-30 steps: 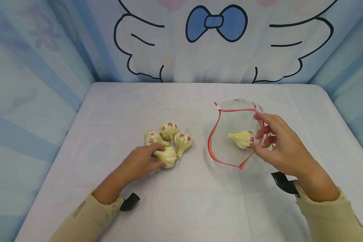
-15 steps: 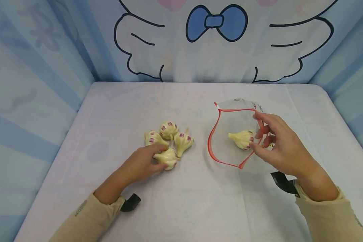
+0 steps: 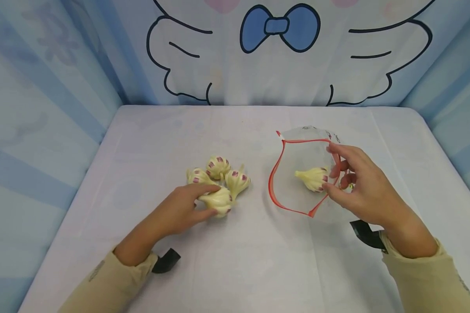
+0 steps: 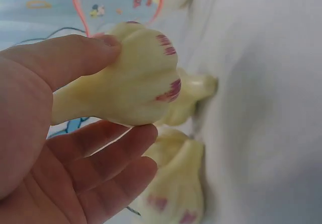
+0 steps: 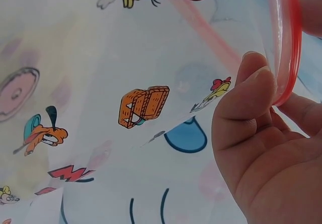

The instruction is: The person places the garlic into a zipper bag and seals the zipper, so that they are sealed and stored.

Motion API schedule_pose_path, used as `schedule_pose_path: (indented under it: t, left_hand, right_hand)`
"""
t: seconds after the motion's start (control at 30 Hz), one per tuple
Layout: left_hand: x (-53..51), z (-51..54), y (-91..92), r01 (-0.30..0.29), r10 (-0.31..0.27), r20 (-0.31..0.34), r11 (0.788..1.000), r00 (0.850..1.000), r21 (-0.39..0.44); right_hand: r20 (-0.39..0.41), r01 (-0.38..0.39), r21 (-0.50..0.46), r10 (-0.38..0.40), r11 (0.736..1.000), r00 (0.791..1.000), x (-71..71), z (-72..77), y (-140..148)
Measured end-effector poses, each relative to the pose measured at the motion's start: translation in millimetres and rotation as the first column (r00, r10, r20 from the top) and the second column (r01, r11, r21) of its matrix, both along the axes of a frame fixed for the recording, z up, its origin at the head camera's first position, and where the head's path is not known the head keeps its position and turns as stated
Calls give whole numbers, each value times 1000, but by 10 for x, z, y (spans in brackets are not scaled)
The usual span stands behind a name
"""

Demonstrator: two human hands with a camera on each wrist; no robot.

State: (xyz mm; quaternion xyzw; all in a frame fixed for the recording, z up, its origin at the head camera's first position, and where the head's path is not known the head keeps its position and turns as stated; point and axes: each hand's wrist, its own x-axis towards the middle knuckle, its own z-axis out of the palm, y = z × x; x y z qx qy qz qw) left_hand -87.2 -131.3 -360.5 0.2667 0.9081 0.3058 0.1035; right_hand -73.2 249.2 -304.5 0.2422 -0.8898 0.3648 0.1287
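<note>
In the head view, the person's left hand [image 3: 180, 209] is gripping a garlic bulb [image 3: 218, 200] between thumb and fingers, while three garlic bulbs [image 3: 238, 182] are sitting just beyond those fingertips on the worktop [image 3: 243, 261]. The right hand [image 3: 370, 195] is pinching a red-rimmed clear plastic bag [image 3: 272, 182], another bulb [image 3: 311, 178] lying inside, beside its thumb.

In the left wrist view, the thumb [image 4: 100, 50] is pressing the gripped bulb's swollen body, likely a surer hold than its slim neck.

In the right wrist view, fingers are gathering the bag's edge; keeping it spread and still seems wise.
</note>
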Motion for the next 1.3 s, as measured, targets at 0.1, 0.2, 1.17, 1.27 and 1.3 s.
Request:
schedule_pose_path:
  t: [0.1,0.2,1.17,1.27,1.3]
  left_hand:
    - [-9,63,52,28,-28,-22,999,999,27]
    - [-20,121,131,52,-49,-43,997,998,58]
    - [-146,169,966,200,-197,-37,942,980,270]
    - [-158,131,1011,205,-201,-43,944,979,258]
    - [-162,115,1022,208,-203,-47,946,978,250]
  right_hand:
    - [1,-3,0,3,1000,1000,-8,7,-14]
    - [2,-8,-2,8,1000,1000,-11,11,-26]
    - [3,18,41,-19,999,1000,23,16,-44]
    - [4,26,48,-26,998,1000,27,17,-43]
    - [4,28,50,-29,998,1000,26,18,-43]
